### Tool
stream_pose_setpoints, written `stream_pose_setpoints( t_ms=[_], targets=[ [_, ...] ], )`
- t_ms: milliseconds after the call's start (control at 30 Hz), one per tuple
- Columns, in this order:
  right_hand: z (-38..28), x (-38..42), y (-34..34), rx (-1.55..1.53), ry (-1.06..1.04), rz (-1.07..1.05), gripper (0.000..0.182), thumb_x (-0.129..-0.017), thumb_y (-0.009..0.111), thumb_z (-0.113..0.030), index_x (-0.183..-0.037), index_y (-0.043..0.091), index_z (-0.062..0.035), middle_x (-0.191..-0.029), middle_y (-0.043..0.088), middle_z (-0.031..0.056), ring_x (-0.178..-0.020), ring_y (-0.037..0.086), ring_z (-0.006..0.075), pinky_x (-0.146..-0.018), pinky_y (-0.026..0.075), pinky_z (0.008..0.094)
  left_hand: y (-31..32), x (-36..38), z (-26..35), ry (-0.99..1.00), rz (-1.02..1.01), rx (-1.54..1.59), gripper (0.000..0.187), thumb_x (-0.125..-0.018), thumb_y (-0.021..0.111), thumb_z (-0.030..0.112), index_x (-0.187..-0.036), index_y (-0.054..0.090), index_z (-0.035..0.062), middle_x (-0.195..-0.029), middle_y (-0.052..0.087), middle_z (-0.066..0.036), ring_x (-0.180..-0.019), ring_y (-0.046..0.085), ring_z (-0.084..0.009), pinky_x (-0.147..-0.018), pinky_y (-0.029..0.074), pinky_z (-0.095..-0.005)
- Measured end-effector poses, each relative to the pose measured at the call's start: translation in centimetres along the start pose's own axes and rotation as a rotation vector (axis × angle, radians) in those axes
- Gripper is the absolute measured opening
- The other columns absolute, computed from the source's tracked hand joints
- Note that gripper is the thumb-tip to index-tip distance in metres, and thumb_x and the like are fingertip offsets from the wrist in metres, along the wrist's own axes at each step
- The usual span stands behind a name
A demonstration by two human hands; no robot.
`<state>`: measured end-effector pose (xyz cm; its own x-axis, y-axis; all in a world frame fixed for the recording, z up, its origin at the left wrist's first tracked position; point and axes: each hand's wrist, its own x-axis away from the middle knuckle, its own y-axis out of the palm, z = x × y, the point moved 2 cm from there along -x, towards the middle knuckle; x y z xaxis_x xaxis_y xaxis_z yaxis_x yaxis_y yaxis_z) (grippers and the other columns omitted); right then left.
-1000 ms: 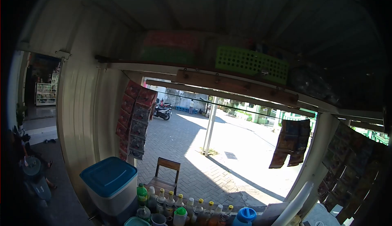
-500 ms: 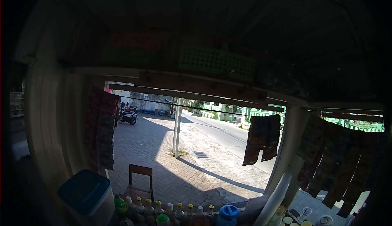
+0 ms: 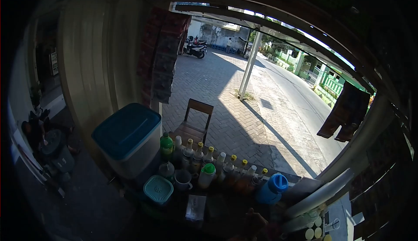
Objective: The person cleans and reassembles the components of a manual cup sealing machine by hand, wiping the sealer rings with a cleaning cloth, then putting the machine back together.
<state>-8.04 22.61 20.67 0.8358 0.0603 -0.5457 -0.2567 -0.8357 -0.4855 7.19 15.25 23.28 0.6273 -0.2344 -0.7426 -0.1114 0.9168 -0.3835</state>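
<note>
In the dark at the bottom, right of centre, my right hand (image 3: 256, 220) shows dimly. Its fingers blur into the shadow, and whether it holds anything is hidden. Left of it lies a pale flat packet (image 3: 196, 207). Behind stands a row of bottles with yellow and white caps (image 3: 208, 155), with a green-capped container (image 3: 207, 175) in front. A blue jug (image 3: 273, 189) is above and right of the hand. A clear cup (image 3: 183, 179) and a light green basket (image 3: 158, 189) stand further left. My left hand is out of the frame.
A large teal-lidded container (image 3: 126, 130) stands at the left. Beyond the counter are a wooden chair (image 3: 198, 117), a metal post (image 3: 251, 67) and parked motorbikes (image 3: 194, 48). Sachet strips (image 3: 162, 58) hang at the left, more at the right (image 3: 346, 112). Several round lids (image 3: 309, 234) lie lower right.
The view has tilted down and turned left, so the counter items sit higher in the frame. The basket, cup, packet and my right hand have come into view.
</note>
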Motion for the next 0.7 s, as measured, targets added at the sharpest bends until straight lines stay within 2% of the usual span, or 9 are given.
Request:
stream_pose_setpoints(
  t_ms=[167,200,233,300,333,400,567,667,700],
  targets=[
    [1.2,2.9,-2.1,0.07,0.128,-0.008,0.025,-0.083,0.068,-0.011,-0.06,0.064,-0.0004,-0.046,0.051,0.0067,-0.042,0.047,0.0088,-0.042,0.036,0.0272,-2.9,-0.1,-1.3,-0.54,-0.226,0.598,0.009,-0.089,0.064,0.012,-0.086,0.065,0.0032,-0.087,0.058,-0.012,-0.08,0.058,-0.0226,-0.07,0.046,-0.0348],
    [1.0,2.6,-2.0,0.043,0.133,0.001,0.033,-0.083,0.068,-0.015,-0.056,0.057,-0.0009,-0.045,0.047,0.0111,-0.039,0.047,0.0146,-0.041,0.034,0.0309,-3.9,0.2,-1.0,-0.625,-0.277,0.74,0.01,-0.089,0.064,0.012,-0.085,0.066,0.0025,-0.088,0.058,-0.011,-0.08,0.058,-0.021,-0.069,0.045,-0.0333],
    [1.0,2.8,-2.3,0.022,0.155,0.024,0.041,-0.084,0.069,-0.019,-0.051,0.05,-0.0013,-0.044,0.044,0.0155,-0.036,0.047,0.0205,-0.039,0.032,0.0347,-5.4,0.5,0.1,-0.607,-0.262,0.872,0.012,-0.088,0.064,0.011,-0.085,0.065,0.0,-0.088,0.057,-0.011,-0.08,0.058,-0.0208,-0.069,0.045,-0.0332],
    [2.0,3.1,-2.7,0.021,0.186,-0.034,0.037,-0.086,0.068,-0.019,-0.057,0.057,0.0008,-0.045,0.046,0.0115,-0.039,0.041,0.0111,-0.042,0.033,0.032,-9.9,-1.9,2.2,-0.42,-0.402,1.05,0.016,-0.088,0.064,0.011,-0.081,0.063,-0.0036,-0.083,0.057,-0.011,-0.074,0.058,-0.0202,-0.063,0.046,-0.0326],
    [2.2,3.0,-2.9,0.055,0.18,-0.071,0.037,-0.086,0.067,-0.02,-0.057,0.057,0.0003,-0.047,0.048,0.0133,-0.039,0.045,0.0159,-0.042,0.035,0.0334,-11.7,-3.8,3.1,-0.261,-0.552,1.115,0.02,-0.088,0.063,0.011,-0.077,0.062,-0.0047,-0.078,0.059,-0.012,-0.067,0.058,-0.0199,-0.058,0.046,-0.0321],
    [2.6,3.4,-3.3,0.034,0.188,-0.068,0.038,-0.087,0.067,-0.023,-0.057,0.057,-0.0011,-0.051,0.051,0.0157,-0.042,0.052,0.0262,-0.045,0.04,0.0369,-12.3,-6.4,1.5,-0.281,-0.856,1.203,0.02,-0.088,0.063,0.012,-0.076,0.062,-0.0047,-0.078,0.059,-0.012,-0.067,0.058,-0.0199,-0.058,0.046,-0.0321],
    [1.2,3.4,-7.4,-0.031,0.196,-0.067,0.036,-0.091,0.058,-0.024,-0.062,0.056,-0.002,-0.063,0.059,0.0171,-0.064,0.062,0.0367,-0.059,0.048,0.0453,-5.4,-11.6,1.0,-0.191,-1.349,1.525,0.021,-0.088,0.063,0.012,-0.075,0.062,-0.0044,-0.076,0.059,-0.012,-0.065,0.058,-0.0198,-0.057,0.046,-0.0319],
    [0.8,5.5,-10.8,-0.025,0.261,0.03,0.037,-0.092,0.057,-0.025,-0.063,0.056,-0.0018,-0.061,0.058,0.017,-0.062,0.062,0.0356,-0.056,0.048,0.0432,-1.7,-12.5,2.3,-0.158,-1.519,1.689,0.021,-0.088,0.063,0.012,-0.075,0.062,-0.0043,-0.075,0.059,-0.012,-0.063,0.057,-0.0197,-0.056,0.046,-0.0318],
    [0.6,6.5,-11.8,-0.032,0.179,0.126,0.026,-0.089,0.062,-0.019,-0.069,0.059,-0.0017,-0.063,0.059,0.0144,-0.057,0.061,0.0305,-0.052,0.048,0.0389,-0.9,-12.7,2.8,-0.151,-1.561,1.728,0.021,-0.088,0.063,0.012,-0.075,0.062,-0.0042,-0.075,0.059,-0.012,-0.063,0.057,-0.0197,-0.055,0.046,-0.0318]
  ],
)
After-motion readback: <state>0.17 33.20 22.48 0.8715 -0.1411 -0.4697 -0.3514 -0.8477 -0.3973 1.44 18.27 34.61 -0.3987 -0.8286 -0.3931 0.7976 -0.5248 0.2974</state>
